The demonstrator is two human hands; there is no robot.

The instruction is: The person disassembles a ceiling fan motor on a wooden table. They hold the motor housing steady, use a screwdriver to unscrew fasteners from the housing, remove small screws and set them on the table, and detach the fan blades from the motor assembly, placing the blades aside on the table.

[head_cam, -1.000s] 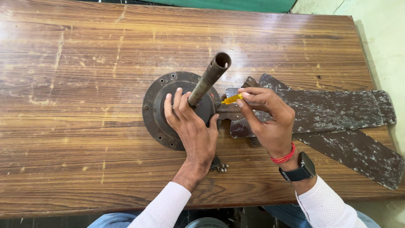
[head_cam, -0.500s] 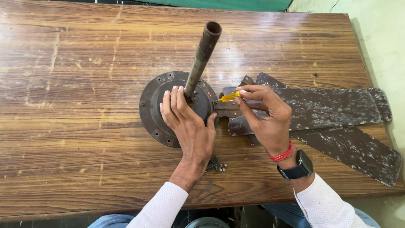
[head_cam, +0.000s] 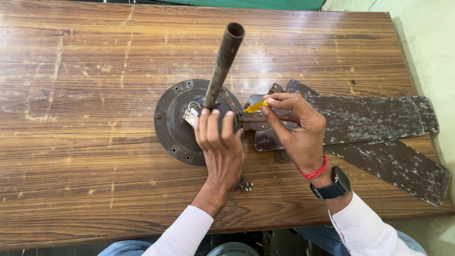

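Steadying ceiling fan motor housing (head_cam: 177,125) at table (head_cam: 85,61) centre, left hand (head_cam: 222,150) flat, fingers extended. Right hand (head_cam: 297,128) pinching yellow-handled screwdriver (head_cam: 255,106), working at blade bracket (head_cam: 253,121). Fan blades (head_cam: 374,118) still attached; loose screws (head_cam: 245,186) lying near wrist. Downrod (head_cam: 223,61) still mounted.

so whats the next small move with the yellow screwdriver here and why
Probably turn the yellow screwdriver where it sits. The right hand pinches it with its tip at the blade bracket beside the round motor housing, and the left hand presses flat on that housing, bracing it.
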